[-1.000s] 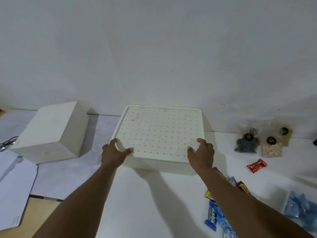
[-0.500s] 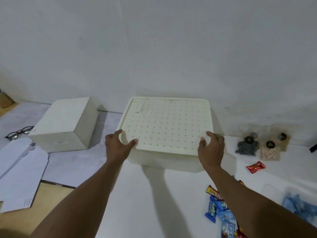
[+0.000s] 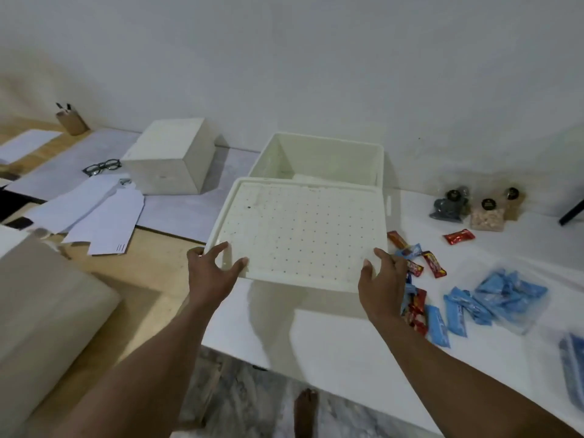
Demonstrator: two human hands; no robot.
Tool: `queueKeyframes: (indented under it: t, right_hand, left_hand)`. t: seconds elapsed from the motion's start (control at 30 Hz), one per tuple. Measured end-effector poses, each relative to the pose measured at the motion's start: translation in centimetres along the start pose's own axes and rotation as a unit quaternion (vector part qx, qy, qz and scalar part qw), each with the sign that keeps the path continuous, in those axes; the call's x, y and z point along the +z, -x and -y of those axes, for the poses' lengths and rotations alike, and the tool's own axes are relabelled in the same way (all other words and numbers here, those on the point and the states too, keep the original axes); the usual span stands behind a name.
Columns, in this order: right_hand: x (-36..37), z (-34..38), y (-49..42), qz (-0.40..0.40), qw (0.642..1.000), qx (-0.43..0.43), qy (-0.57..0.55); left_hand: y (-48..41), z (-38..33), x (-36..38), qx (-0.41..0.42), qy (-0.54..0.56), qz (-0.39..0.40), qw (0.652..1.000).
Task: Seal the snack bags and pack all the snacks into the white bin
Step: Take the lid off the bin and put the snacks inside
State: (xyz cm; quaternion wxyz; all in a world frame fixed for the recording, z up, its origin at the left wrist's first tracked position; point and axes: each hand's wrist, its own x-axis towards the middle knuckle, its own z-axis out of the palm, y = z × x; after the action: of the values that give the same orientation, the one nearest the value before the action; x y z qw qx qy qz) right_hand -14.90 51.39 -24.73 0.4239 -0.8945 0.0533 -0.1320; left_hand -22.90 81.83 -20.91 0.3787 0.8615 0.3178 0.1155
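place: home office | envelopes point(image 3: 94, 216), glasses point(image 3: 101, 167), pen cup point(image 3: 72, 121) (bare foot point(image 3: 305, 412) below)

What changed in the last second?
The perforated lid came off the white bin, pulled toward the person; the bin now stands open. The left hand and right hand still grip the lid's near corners. Snack bags and wrapped bars lie where they were.

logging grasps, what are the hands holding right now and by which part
Both hold the white perforated lid by its near edge: left hand at the left corner, right hand at the right corner.
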Motion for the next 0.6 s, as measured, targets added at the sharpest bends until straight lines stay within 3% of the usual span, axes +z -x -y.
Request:
queueKeyframes:
  t: [0.17, 0.37, 0.6]
  right_hand:
    - [-0.1, -2.3, 7.3, 0.05, 0.998, 0.033, 0.035]
    - [2.1, -3.3, 9.7, 0.11, 0.989, 0.078, 0.064]
    - [3.7, -4.9, 7.6, 0.157, 0.971, 0.116, 0.139]
  left_hand:
    - [5.6, 5.2, -1.2, -0.045, -0.027, 0.027, 0.998]
    - [6.5, 8.7, -1.3, -0.087, -0.047, 0.071, 0.993]
    - [3.1, 9.5, 0.4, -0.037, -0.12, 0.129, 0.984]
